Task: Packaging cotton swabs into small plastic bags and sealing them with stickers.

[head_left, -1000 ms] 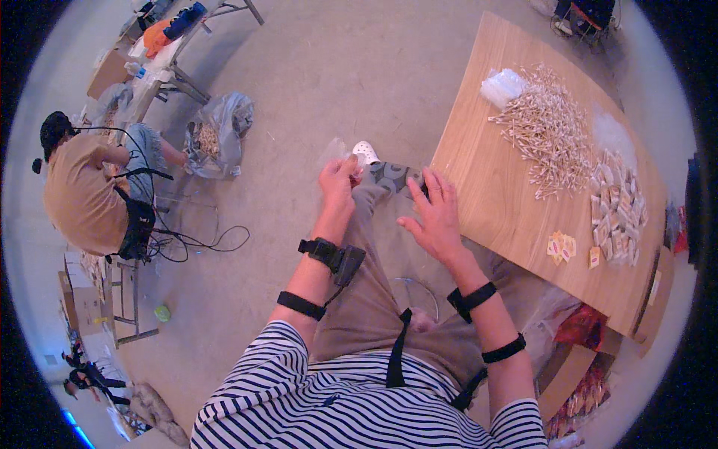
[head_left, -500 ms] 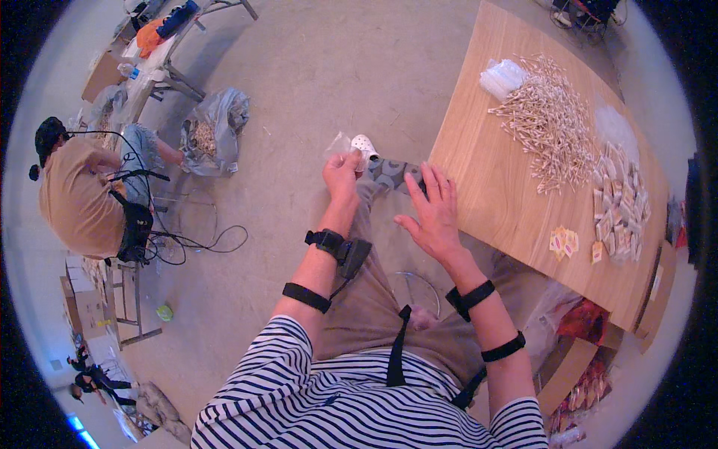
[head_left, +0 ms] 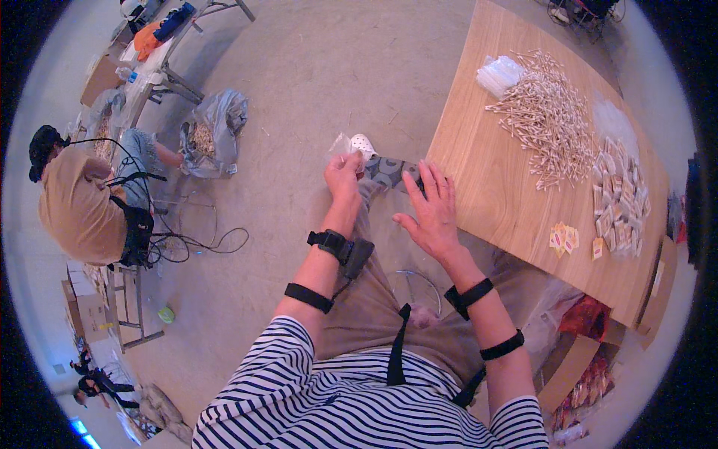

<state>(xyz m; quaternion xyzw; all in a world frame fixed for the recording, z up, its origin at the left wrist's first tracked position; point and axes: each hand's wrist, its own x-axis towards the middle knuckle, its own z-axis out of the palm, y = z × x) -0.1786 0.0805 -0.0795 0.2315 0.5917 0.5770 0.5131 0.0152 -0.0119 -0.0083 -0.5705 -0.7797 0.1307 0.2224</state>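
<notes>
My left hand (head_left: 342, 181) is closed in a pinch on a small clear plastic bag (head_left: 341, 144), which sticks up past the fingertips above my lap. Just off the near left edge of the wooden table (head_left: 471, 179), my right hand (head_left: 435, 218) hangs with fingers spread and nothing in it. A loose heap of cotton swabs (head_left: 550, 123) lies on the tabletop. Beside its far left side rests a stack of clear bags (head_left: 499, 76). Filled packets (head_left: 621, 206) are piled at the right, and small yellow-and-white cards (head_left: 563, 238) lie nearer me.
At the left a seated person (head_left: 82, 194) bends beside a grey plastic sack (head_left: 224, 135), with cables (head_left: 202, 243) trailing on the floor. Under the table's right side stand cardboard boxes (head_left: 572, 367). A white clog (head_left: 363, 144) shows beyond my left hand.
Both hands keep almost the same place and pose, the left still pinching the bag. The view has shifted very slightly. The seated person at the left has moved their head a little.
</notes>
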